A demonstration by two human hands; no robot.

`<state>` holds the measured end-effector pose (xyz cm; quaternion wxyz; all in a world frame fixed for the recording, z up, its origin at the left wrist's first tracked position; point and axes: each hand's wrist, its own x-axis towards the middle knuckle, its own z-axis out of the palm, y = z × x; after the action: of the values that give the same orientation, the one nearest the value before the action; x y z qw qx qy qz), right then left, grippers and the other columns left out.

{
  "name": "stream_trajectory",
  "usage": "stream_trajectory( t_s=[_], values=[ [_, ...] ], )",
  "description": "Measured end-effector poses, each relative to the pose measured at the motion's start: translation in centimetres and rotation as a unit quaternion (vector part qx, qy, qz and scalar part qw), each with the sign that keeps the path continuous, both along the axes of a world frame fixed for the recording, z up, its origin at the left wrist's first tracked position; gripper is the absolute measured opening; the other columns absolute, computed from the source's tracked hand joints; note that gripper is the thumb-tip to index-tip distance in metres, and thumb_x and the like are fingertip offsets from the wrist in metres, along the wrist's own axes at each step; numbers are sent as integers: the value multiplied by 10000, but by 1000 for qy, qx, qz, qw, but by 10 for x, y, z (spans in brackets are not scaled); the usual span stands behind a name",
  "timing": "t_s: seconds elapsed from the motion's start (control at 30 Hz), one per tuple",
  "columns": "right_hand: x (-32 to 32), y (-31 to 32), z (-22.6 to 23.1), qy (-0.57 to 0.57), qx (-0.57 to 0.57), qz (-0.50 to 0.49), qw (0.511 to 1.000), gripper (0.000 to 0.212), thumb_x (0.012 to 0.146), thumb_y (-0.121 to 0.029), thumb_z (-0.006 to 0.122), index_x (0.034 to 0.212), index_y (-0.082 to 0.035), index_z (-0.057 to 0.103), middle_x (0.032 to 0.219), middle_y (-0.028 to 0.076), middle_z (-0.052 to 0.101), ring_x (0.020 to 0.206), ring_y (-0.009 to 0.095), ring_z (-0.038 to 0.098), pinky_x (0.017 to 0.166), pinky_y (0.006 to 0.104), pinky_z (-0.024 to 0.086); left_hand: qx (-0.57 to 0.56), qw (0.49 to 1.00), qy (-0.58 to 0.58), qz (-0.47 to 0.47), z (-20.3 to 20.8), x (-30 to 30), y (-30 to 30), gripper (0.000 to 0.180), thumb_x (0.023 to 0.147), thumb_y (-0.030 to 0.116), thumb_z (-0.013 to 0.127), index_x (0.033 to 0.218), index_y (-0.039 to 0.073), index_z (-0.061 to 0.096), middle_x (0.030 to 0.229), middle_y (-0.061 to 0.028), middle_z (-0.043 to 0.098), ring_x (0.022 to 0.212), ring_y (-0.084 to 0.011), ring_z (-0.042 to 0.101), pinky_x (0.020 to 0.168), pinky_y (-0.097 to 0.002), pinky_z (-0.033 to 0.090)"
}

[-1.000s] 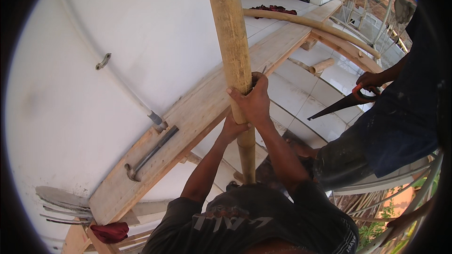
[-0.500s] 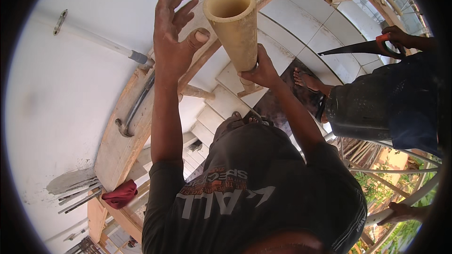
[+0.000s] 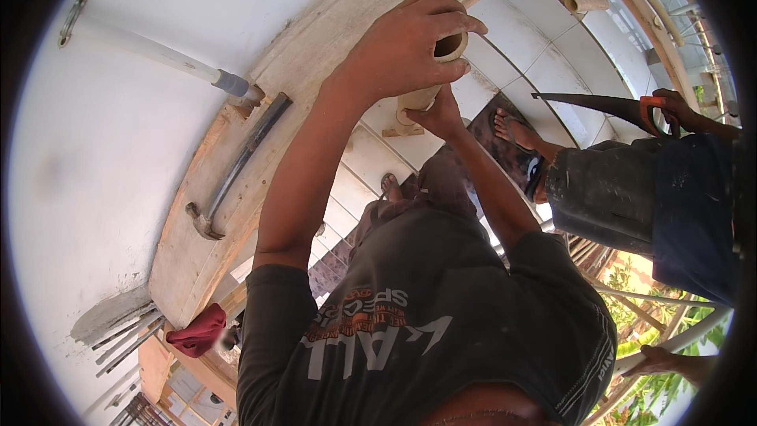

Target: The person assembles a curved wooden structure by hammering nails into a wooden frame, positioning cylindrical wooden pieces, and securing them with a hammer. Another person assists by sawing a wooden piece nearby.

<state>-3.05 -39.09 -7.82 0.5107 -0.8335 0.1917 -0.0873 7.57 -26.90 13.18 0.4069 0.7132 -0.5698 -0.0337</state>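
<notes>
An upright length of hollow bamboo, with a thick pale wall, stands in front of me, its open top end facing up. My left hand is wrapped round the upper end, fingers on the far side and thumb on the near side of the opening. Lower down, my right hand grips the same bamboo from the right. The left hand covers much of the rim, and the bamboo's lower part is mostly hidden.
A claw hammer lies on a wooden plank at left, near a dark red cloth. A white pipe runs along the wall. At right a co-worker's hand holds a handsaw; another hand touches a metal pole.
My raised, open left hand has come down to the right and closed round the bamboo's top. The bamboo now sits lower and farther from me, with my right hand still on it.
</notes>
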Motion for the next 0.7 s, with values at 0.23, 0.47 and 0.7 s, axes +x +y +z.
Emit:
stream_trajectory(
  t_s=[0.23,0.47,0.7],
  values=[
    [12,14,-32,-31,-87,-111,989,991,584,-311,961,1351,-38,395,1267,163,506,1175,365,566,972,464,506,36,994,0,-106,-9,23,-5,533,728,121,715,1253,203,689,1306,-39,656,1356,-283,490,1154,-428,376],
    [27,-28,-65,-119,-74,86,986,1010,607,-292,940,1412,-21,393,1320,194,490,1247,373,494,1010,469,475,38,992,-77,-90,-6,34,-3,574,749,34,649,1309,158,653,1334,-40,645,1399,-311,452,1149,-448,377],
    [56,-63,-101,-212,37,253,943,960,627,-368,917,1399,-40,449,1293,190,523,1195,382,558,998,469,479,-24,986,-141,-89,-13,30,-20,524,804,296,675,1260,39,652,1263,-147,647,1266,-310,548,1034,-429,460]
  ],
)
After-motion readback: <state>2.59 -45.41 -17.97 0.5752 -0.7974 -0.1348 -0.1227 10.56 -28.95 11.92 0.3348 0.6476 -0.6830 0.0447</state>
